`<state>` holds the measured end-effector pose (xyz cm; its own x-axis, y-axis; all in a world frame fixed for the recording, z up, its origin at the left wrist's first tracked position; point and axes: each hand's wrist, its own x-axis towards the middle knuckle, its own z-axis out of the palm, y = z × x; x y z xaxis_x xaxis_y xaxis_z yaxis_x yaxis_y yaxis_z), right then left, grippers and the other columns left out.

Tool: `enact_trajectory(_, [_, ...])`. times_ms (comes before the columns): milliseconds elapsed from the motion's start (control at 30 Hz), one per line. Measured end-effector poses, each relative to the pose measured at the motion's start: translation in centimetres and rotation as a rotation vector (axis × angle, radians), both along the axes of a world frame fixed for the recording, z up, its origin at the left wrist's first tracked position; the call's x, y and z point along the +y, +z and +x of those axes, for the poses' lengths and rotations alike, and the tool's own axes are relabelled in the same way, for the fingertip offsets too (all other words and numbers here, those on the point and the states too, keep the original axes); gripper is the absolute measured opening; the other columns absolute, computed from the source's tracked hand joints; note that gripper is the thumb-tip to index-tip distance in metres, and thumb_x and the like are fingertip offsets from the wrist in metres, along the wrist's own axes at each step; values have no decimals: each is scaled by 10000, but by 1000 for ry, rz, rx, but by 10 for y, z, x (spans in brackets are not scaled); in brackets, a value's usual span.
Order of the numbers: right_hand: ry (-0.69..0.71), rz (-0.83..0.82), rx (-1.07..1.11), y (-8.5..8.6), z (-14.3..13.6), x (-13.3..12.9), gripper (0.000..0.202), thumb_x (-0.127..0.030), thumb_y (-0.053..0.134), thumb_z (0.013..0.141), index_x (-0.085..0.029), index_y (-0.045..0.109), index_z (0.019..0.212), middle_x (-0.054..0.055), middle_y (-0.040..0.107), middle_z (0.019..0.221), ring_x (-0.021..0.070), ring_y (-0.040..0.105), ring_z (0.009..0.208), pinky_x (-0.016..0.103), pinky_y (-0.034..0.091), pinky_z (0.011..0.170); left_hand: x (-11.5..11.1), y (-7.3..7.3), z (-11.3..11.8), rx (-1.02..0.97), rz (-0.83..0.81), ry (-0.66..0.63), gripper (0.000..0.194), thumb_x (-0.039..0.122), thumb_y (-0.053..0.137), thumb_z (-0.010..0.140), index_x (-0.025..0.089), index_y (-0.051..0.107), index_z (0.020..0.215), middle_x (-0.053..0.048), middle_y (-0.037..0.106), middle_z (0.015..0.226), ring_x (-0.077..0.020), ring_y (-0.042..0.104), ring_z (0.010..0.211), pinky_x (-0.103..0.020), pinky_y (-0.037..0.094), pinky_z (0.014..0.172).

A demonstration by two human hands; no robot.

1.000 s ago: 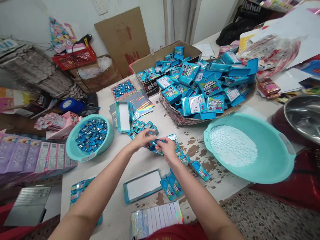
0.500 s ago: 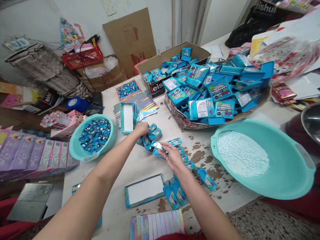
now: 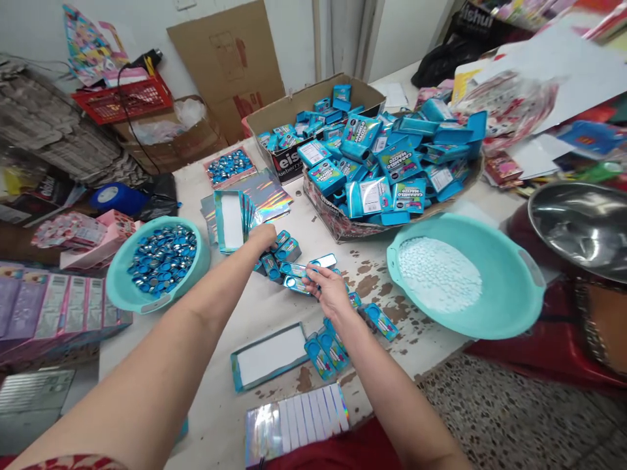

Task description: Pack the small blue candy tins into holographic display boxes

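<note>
Small blue boxes with round recesses stand in a loose cluster at mid-table. My left hand is closed at the cluster's far left end, beside a blue box; what its fingers hold is hidden. My right hand has its fingertips pinched at the end of a blue box in the cluster. Another blue box lies just below it. Nearer me are a shallow tray with a white inside and blue rim, and upright blue boxes touching its right end.
A teal basin of white pieces is at the right, a teal bowl of metallic blue caps at the left. Cardboard boxes heaped with blue packs stand behind. Holographic strips lie near the front edge.
The view has shifted right, so things appear further left. Both hands remain at the cluster. A box right of my right hand's fingers now shows a plain silvery top.
</note>
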<state>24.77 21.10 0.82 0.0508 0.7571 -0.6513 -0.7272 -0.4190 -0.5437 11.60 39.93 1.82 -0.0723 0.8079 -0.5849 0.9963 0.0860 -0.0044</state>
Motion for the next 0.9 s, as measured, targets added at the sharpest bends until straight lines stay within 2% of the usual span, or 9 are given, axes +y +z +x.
enact_trajectory(100, [-56, -12, -36, 1, 6, -13, 183, -90, 657, 659, -140, 666, 835, -13, 652, 589, 106, 654, 587, 171, 543, 530, -15, 12, -3, -67, 78, 9, 188, 144, 756, 585, 114, 619, 711, -59, 618, 565, -242, 630, 719, -298, 460, 665])
enact_trajectory(233, [-41, 6, -106, -4, 2, -21, 263, -80, 670, 613, -152, 632, 863, -36, 631, 573, 119, 651, 562, 201, 552, 529, -80, 23, -11, -332, 241, 0, 329, 326, 623, 775, 168, 554, 1056, -26, 638, 807, -157, 602, 772, -245, 454, 666])
enact_trajectory(300, [-10, 29, -163, -8, -6, -21, 287, -109, 726, 561, -161, 607, 817, -44, 629, 578, 119, 633, 518, 207, 537, 481, -121, 18, -16, -534, 156, -10, 338, 409, 611, 771, 194, 568, 1027, 11, 628, 774, -102, 584, 640, -209, 455, 591])
enact_trajectory(367, [67, 61, -204, -11, -17, -20, 287, -168, 770, 531, -158, 589, 753, -35, 636, 579, 117, 621, 500, 205, 522, 461, -154, 9, -21, -955, -43, 104, 379, 432, 674, 691, 152, 583, 931, 19, 590, 676, -89, 552, 553, -208, 449, 532])
enact_trajectory(467, [224, 125, -208, -12, -33, -15, 305, -282, 800, 522, -148, 606, 716, -14, 651, 585, 122, 631, 527, 205, 523, 487, -171, 1, -34, -1237, -155, 289, 366, 420, 720, 624, 129, 567, 784, 25, 555, 592, -87, 538, 511, -212, 450, 502])
enact_trajectory(567, [323, 124, -154, -8, -45, -6, 348, -357, 799, 538, -158, 653, 783, 9, 690, 701, 126, 645, 581, 195, 513, 484, -151, 5, -53, -1023, 8, 330, 200, 317, 635, 736, 133, 564, 771, 14, 575, 590, -88, 559, 513, -210, 466, 512])
enact_trajectory(667, [290, 36, -89, -4, -51, 3, 296, -371, 775, 595, -171, 677, 790, 8, 689, 737, 97, 623, 583, 167, 495, 475, -109, 11, -78, -734, 239, 400, 81, 184, 511, 817, 138, 561, 862, 13, 588, 602, -88, 580, 536, -209, 475, 556])
enact_trajectory(767, [244, -9, -29, -3, -52, 7, 217, -289, 786, 594, -160, 679, 731, -12, 655, 651, 71, 588, 547, 145, 488, 480, -63, 9, -97, -585, 302, 436, 79, 139, 593, 743, 144, 570, 818, 9, 593, 581, -124, 602, 581, -238, 468, 603])
enact_trajectory(900, [263, -17, 34, -10, -49, 6, 207, -195, 798, 570, -150, 685, 737, -18, 644, 645, 56, 567, 519, 126, 469, 452, -19, -4, -102, -454, 192, 386, 211, 68, 736, 536, 144, 543, 576, -16, 578, 478, -212, 631, 637, -290, 463, 646])
